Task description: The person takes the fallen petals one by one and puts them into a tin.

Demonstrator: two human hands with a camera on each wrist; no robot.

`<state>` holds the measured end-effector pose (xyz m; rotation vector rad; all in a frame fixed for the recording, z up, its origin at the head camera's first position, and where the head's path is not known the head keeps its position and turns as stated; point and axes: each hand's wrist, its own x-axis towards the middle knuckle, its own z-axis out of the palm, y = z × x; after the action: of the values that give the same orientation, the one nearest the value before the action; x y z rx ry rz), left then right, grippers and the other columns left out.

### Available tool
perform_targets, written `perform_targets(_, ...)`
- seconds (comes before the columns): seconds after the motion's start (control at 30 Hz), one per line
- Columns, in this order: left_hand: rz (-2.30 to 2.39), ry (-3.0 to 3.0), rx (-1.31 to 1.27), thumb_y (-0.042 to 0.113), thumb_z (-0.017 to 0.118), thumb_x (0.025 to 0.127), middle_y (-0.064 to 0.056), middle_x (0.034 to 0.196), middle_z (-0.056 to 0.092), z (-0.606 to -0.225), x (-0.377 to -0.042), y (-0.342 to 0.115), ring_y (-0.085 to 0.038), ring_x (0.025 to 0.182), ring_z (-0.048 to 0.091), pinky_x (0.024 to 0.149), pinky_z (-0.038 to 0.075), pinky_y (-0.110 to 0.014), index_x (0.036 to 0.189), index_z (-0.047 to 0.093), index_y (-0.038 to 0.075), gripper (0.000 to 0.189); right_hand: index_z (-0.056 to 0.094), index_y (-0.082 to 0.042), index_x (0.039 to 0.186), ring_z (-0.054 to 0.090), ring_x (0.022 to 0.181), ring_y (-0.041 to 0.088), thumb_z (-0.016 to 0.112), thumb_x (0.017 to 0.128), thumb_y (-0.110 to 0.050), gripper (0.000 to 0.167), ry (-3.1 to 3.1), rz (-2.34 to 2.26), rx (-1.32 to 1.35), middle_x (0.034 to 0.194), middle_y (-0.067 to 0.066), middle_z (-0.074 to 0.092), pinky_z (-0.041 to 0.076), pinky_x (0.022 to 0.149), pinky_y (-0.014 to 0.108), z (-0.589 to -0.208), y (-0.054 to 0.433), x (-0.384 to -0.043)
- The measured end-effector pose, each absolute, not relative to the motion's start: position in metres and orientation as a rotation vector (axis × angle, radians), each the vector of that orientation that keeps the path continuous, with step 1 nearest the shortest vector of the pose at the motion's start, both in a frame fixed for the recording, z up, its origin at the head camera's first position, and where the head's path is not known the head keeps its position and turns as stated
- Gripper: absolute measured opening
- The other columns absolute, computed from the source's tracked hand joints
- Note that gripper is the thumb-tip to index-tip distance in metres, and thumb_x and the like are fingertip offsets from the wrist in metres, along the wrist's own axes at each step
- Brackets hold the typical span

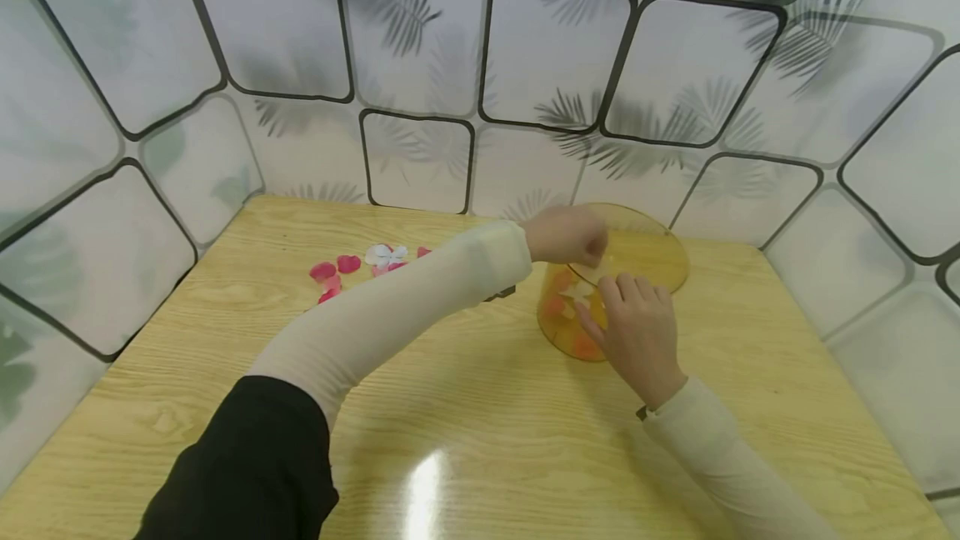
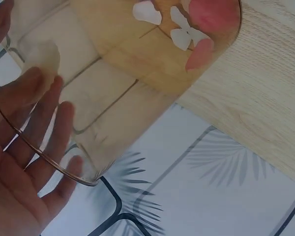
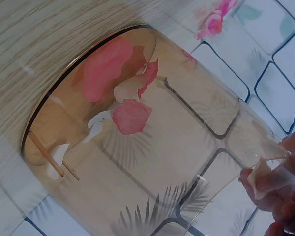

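A clear amber container point(image 1: 552, 315) is set on the table point(image 1: 420, 423) just right of centre in the head view, with its round mouth seen toward the upper right. The left hand point(image 1: 564, 235) is held at the mouth, and a pale petal point(image 2: 50, 51) is pinched between its fingertips, as is seen at the left of the left wrist view. The right hand point(image 1: 642, 338) is placed at the container's near side, its fingers extended and nothing grasped; whether the wall is pressed cannot be told. Inside, near the base, pink petals point(image 3: 132, 117) and white petals point(image 3: 99, 120) are seen. Further pink petals point(image 1: 323, 272) and a white flower point(image 1: 386, 255) are scattered left of centre, partly hidden by the left sleeve point(image 1: 405, 323). The table is backed by a leaf-patterned wall point(image 1: 420, 161).
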<state>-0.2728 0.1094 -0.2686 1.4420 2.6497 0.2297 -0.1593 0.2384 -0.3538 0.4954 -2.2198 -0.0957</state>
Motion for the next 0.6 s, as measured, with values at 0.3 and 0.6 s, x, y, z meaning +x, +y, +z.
perform_targets(0.3, 0.065, 2.527, 1.484, 0.027, 0.062, 0.09, -0.001, 0.107, 0.071, -0.2703, -0.2725, 0.1136, -0.013, 0.096, 0.065, 0.084, 0.051, -0.023, 0.104, 0.072, 0.011, 0.023, 0.051, -0.001, 0.077, 0.047, 0.052, 0.027, 0.073, 0.074, -0.033, 0.039, -2.213, -0.082, 0.497, 0.064, 0.011, 0.049, 0.032, 0.048, 0.035, -0.3561, 0.2401, -0.1607)
perform_targets(0.6, 0.287, 2.594, 1.509, 0.023, 0.057, 0.094, -0.002, 0.11, 0.067, -0.2673, -0.2674, 0.1048, -0.013, 0.097, 0.062, 0.086, 0.049, -0.024, 0.115, 0.064, 0.01, 0.026, 0.051, -0.002, 0.078, 0.048, 0.053, 0.028, 0.07, 0.077, -0.034, 0.038, -2.218, -0.087, 0.506, 0.065, 0.012, 0.051, 0.032, 0.048, 0.035, -0.3562, 0.24, -0.1601)
